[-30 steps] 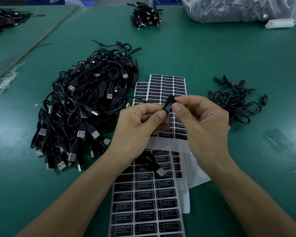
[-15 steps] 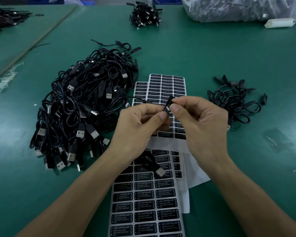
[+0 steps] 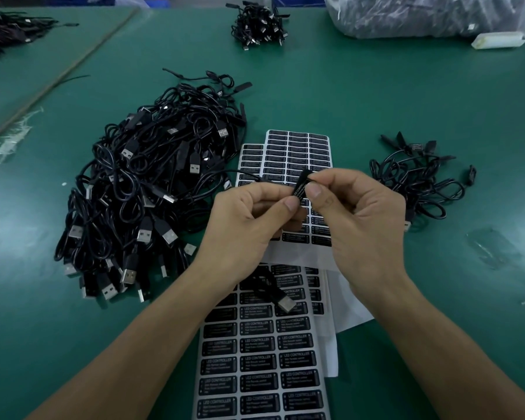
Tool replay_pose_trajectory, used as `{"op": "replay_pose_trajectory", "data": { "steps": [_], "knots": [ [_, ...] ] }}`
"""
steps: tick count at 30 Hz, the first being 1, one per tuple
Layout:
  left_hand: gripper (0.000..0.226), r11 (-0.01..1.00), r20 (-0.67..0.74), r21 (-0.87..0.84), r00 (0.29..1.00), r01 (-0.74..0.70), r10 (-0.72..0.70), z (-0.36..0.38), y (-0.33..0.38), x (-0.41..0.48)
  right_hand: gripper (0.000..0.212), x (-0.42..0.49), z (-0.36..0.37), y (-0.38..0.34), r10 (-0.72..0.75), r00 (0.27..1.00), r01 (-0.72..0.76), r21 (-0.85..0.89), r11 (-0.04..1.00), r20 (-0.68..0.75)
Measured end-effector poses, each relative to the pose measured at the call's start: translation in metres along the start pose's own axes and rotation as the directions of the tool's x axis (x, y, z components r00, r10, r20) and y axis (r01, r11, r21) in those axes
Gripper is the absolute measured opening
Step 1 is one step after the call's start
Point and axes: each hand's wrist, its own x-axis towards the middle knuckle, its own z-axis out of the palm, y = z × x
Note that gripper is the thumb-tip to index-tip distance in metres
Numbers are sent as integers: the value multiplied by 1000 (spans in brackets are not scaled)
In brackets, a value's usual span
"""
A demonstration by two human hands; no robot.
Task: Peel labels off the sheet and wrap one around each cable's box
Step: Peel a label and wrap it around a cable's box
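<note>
My left hand point(image 3: 244, 225) and my right hand point(image 3: 358, 221) meet above the label sheets and together pinch a small black cable box point(image 3: 300, 185) with a black label around it. The box's cable hangs below my hands, and its USB plug point(image 3: 284, 303) lies on the near label sheet point(image 3: 256, 363). A second label sheet point(image 3: 297, 153) lies just beyond my hands. A big heap of black USB cables point(image 3: 152, 189) is on the left. A smaller bunch of cables point(image 3: 419, 180) lies on the right.
The work surface is a green mat point(image 3: 376, 95). Another bundle of cables point(image 3: 259, 25) sits at the far centre, a clear plastic bag point(image 3: 422, 16) of dark parts at the far right with a white box point(image 3: 497, 40) beside it. More cables point(image 3: 9, 31) lie far left.
My right thumb and fingers have shifted slightly on the box, turning it a little between my hands. Everything on the mat stays where it was.
</note>
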Motion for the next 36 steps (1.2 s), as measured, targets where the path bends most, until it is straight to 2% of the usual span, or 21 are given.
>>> {"op": "replay_pose_trajectory", "data": {
  "steps": [36],
  "knots": [
    [8,1000,-1,-21,1000,5,-5,0,0,-2,25,0,-1,0,-4,999,4,19,1000,32]
  ]
}}
